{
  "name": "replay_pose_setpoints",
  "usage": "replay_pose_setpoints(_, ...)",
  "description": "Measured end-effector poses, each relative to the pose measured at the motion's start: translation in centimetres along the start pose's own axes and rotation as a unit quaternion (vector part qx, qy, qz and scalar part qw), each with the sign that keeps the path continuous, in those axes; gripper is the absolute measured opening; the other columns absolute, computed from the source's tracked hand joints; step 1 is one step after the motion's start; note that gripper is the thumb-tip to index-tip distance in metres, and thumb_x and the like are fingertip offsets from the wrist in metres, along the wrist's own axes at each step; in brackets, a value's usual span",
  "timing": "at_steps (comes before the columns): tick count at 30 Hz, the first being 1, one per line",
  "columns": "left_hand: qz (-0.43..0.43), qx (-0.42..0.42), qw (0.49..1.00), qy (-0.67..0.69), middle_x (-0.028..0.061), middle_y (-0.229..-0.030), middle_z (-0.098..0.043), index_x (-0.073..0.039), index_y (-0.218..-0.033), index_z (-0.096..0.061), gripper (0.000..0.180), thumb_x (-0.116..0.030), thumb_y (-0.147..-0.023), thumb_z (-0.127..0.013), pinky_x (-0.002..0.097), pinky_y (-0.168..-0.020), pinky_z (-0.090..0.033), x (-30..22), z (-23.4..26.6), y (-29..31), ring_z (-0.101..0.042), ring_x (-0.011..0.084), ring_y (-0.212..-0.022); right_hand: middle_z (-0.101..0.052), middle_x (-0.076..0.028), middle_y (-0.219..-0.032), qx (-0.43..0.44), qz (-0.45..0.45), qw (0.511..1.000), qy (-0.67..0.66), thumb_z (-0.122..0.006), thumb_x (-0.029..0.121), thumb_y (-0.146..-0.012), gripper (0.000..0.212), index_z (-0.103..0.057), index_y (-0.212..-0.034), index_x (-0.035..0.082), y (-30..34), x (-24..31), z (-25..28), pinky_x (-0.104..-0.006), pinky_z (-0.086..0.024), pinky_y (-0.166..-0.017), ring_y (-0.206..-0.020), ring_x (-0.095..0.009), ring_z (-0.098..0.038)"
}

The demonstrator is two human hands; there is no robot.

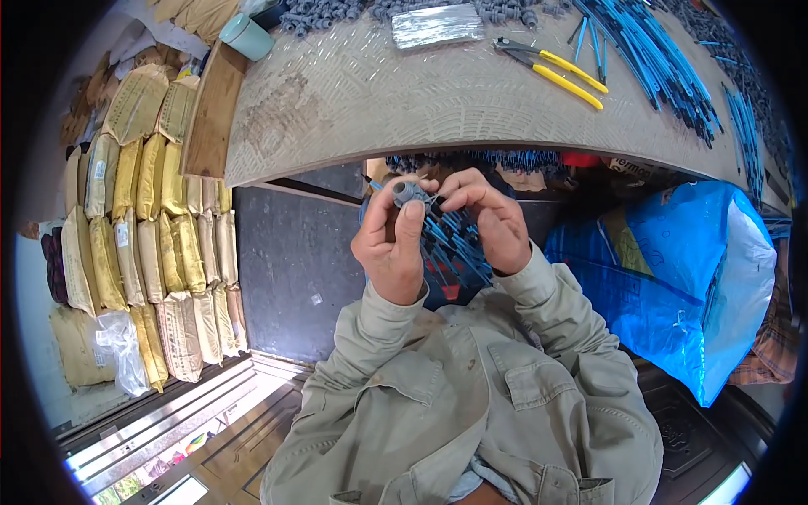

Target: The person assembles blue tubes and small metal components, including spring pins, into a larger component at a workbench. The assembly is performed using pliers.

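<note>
My left hand (391, 248) is closed around a small grey ribbed plastic fitting (407, 193), its round open end facing up between thumb and fingers. Close beside it, my right hand (498, 223) has thumb and fingers drawn together at the fitting's right side. A thin strand seems to show there, too small to make out. Just below both hands, several thin blue sticks with dark ends (459, 244) lie over my lap, partly hidden by the fingers.
On the table (362, 109) ahead are yellow-handled pliers (568, 80), a bundle of silver strips (438, 27), grey fittings (324, 13) and blue sticks (652, 63). A mint-green cup (246, 37) stands far left. Stacked packages (151, 185) are left; a big blue bag (665, 278) is right.
</note>
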State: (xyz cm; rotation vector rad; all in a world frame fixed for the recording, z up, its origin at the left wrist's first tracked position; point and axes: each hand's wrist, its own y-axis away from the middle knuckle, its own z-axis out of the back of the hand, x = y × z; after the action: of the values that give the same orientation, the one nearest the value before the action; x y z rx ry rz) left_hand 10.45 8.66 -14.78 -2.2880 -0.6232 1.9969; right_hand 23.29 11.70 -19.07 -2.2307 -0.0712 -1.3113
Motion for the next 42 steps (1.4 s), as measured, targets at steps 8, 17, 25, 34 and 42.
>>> replay_pose_setpoints(8,0.018,0.004,0.998,0.053,0.0118,-0.099,-0.061,0.008,-0.107,-0.055,0.025,-0.009,-0.089,-0.055,0.0276,-0.086,-0.043,1.1,0.4,-0.3,-0.056,0.0152,-0.093,-0.052,-0.011,-0.105,0.005,-0.062,0.997,-0.036,-0.053,0.012,-0.089,0.019,-0.055,-0.101,-0.002,-0.2,-0.4,1.4,-0.0305,-0.036,-0.093,-0.102,-0.017,-0.049)
replay_pose_setpoints(17,0.021,-0.001,0.997,0.077,0.0133,-0.098,-0.062,0.009,-0.106,-0.055,0.026,-0.011,-0.09,-0.055,0.029,-0.086,-0.044,2.0,0.2,-0.8,-0.057,0.0168,-0.092,-0.051,-0.007,-0.107,-0.03,-0.12,0.99,-0.066,-0.058,0.002,-0.085,0.026,-0.051,-0.109,-0.001,-0.4,-0.8,2.3,-0.0268,-0.041,-0.09,-0.102,-0.013,-0.052)
replay_pose_setpoints(25,0.017,0.002,0.999,0.042,0.0153,-0.1,-0.061,0.01,-0.109,-0.052,0.029,-0.014,-0.092,-0.052,0.0302,-0.083,-0.048,2.6,0.2,-1.4,-0.06,0.0202,-0.09,-0.049,-0.008,-0.11,0.007,-0.08,0.997,-0.015,-0.058,0.003,-0.085,0.024,-0.053,-0.109,0.0,-0.8,-1.2,3.8,-0.0265,-0.041,-0.088,-0.099,-0.014,-0.052)
replay_pose_setpoints(34,0.027,-0.022,0.998,0.047,0.0134,-0.095,-0.063,0.009,-0.104,-0.056,0.029,-0.016,-0.089,-0.057,0.028,-0.083,-0.044,2.8,-0.1,-1.6,-0.057,0.0156,-0.087,-0.051,-0.01,-0.11,0.075,-0.039,0.988,0.127,-0.056,0.01,-0.088,0.016,-0.06,-0.099,0.0,-1.6,0.0,5.4,-0.0281,-0.04,-0.086,-0.097,-0.016,-0.052)
replay_pose_setpoints(42,0.03,-0.018,0.997,0.066,0.0142,-0.096,-0.063,0.009,-0.107,-0.055,0.031,-0.016,-0.09,-0.056,0.0307,-0.085,-0.045,3.2,-0.6,-1.5,-0.059,0.0188,-0.089,-0.05,-0.011,-0.114,0.065,-0.03,0.989,0.131,-0.054,0.011,-0.089,0.019,-0.06,-0.103,-0.001,-0.9,-0.5,6.8,-0.0291,-0.04,-0.089,-0.104,-0.017,-0.051)
